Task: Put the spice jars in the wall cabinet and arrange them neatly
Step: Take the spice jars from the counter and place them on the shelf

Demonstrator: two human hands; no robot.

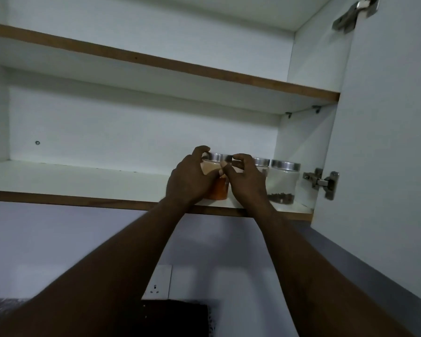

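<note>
Your left hand (pixel 190 177) and right hand (pixel 247 178) both curl round the orange spice jar (pixel 219 192), fingertips up at its metal lid (pixel 215 156) — it stands on the lower shelf (pixel 83 176), close to the front edge. Lifting by the lid could loosen it, I think. A push rightwards may knock the middle jar (pixel 261 162) into the dark-spice jar (pixel 283 183) — and a pull toward you could tip yours off the lip.

A white wall socket (pixel 157 285) sits on the wall above a dark object (pixel 175 317).
</note>
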